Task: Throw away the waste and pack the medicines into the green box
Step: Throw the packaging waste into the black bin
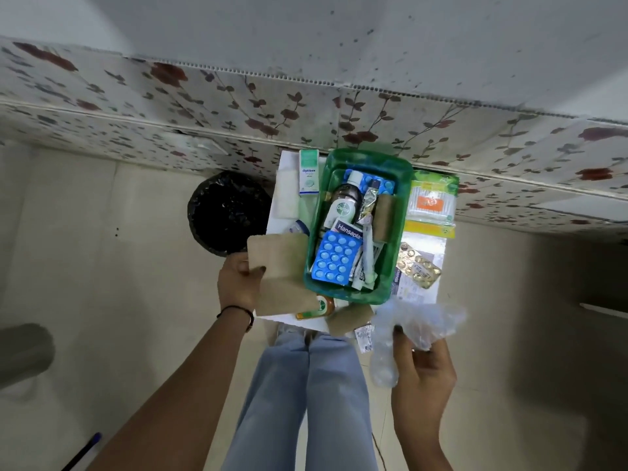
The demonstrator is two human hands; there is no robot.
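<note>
The green box (401, 188) stands on a small white table (426, 239), filled with a blue blister pack (334, 261), a brown Dettol bottle (343, 202), a Hansaplast box and tubes. My left hand (239, 283) holds a brown paper envelope (282, 273) at the box's left side. My right hand (423, 375) grips a crumpled clear plastic bag (411, 329) below the table's near edge. A gold blister strip (418, 265) lies right of the box. An Optibex carton (308, 173) lies at its far left.
A bin lined with a black bag (227, 212) stands on the floor left of the table. A cotton-bud pack (431, 202) lies right of the box. Another brown envelope (350, 319) and an orange-green bottle (316, 309) sit at the near edge. My legs are below.
</note>
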